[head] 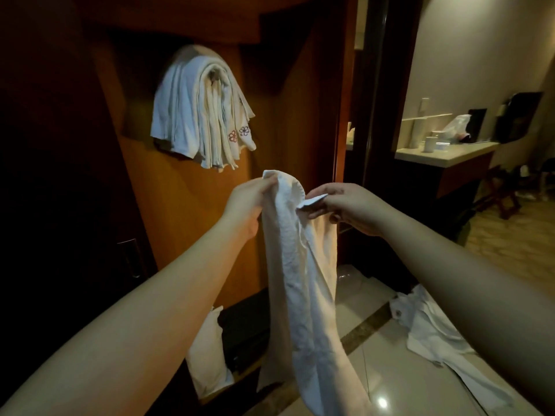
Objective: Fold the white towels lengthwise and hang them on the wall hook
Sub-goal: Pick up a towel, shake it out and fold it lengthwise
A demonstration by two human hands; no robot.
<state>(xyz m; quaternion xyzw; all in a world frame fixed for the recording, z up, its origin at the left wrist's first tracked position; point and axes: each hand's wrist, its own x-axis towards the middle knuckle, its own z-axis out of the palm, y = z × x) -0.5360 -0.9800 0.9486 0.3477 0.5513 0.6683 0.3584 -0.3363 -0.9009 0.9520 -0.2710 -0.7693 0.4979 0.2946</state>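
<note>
Towel [300, 280]: held up in front of the wooden wall panel [186, 205], hanging from both hands as a long, narrow, crumpled strip whose lower end drops out of view at the bottom edge.

Handling, judged from appearance:
- Soft and limp; it drapes and creases freely and will not hold a fold unaided.
- Light enough to hang from fingertip holds.
- Not fragile; the surface looks matte, so slip is unlikely.
- Best held at the top corners or top hem, so the length hangs straight and the long edges can be matched.

Grip state:
- Left hand [246, 202]: fingers curled round the top edge of the towel, bunching it.
- Right hand [345, 208]: thumb and fingers pinching a top corner [312, 202], just beside the left hand.

Surroundings:
- Hung towels [201, 112]: a thick bundle already draped high on the panel, above and left of the hands. The hook itself is hidden beneath it. This bundle likely leaves little room for 1 more towel.
- Loose towels [435, 334]: a heap on the tiled floor [369, 373], lower right, apparently not yet folded.
- Pale bag [207, 355]: low, against the panel base.
- Bench [444, 153]: well apart at right, carrying cups and small items; clear of the working path.
- Lighting is dim; the left side is too dark to read.
</note>
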